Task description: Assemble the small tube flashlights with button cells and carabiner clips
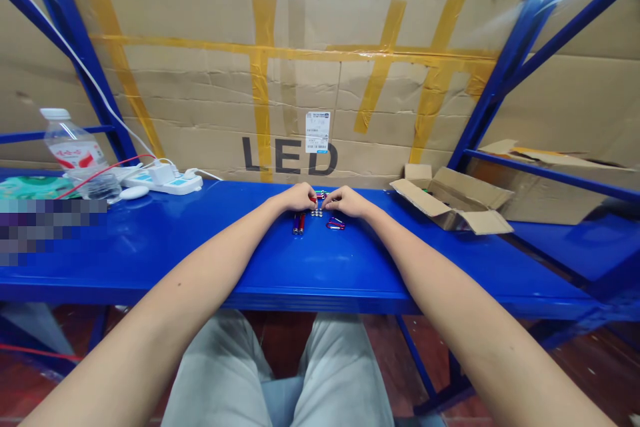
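Both my arms reach out over a blue metal shelf (210, 260). My left hand (297, 197) and my right hand (346, 201) are closed and nearly touch each other, pinching a small part between them that is too small to name. Just in front of the left hand lie two short pen-like cylinders, red and blue (299, 223). A little pile of silvery pieces (316, 212) sits between the hands. Small red and blue clip rings (335, 223) lie below the right hand.
A large taped cardboard sheet marked LED (290, 155) backs the shelf. An open small carton (453, 199) stands to the right. A water bottle (70, 147), a power strip with charger (163, 179) and a white mouse (133, 192) are at the left. Blue rack posts (500, 80) frame both sides.
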The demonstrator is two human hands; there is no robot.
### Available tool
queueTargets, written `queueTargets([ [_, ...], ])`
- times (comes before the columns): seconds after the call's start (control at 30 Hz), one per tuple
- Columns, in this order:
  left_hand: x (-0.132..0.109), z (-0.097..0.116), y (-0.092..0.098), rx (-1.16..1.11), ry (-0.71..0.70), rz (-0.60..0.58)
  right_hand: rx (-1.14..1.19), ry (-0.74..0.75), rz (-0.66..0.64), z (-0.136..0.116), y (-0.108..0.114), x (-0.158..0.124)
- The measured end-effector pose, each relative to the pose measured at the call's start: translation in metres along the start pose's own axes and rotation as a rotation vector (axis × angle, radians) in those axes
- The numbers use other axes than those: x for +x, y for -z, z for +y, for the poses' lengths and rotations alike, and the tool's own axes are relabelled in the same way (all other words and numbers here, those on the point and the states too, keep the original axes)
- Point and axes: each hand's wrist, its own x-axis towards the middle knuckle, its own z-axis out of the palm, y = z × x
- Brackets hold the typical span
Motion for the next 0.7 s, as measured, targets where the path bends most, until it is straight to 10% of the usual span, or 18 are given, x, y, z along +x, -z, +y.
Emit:
queueTargets([
  [0.7, -0.0065, -0.0052, 0.0064, -0.038, 0.073, 0.080, -0.107, -0.015, 0.041, -0.0058, -0.0030, -0.0006],
])
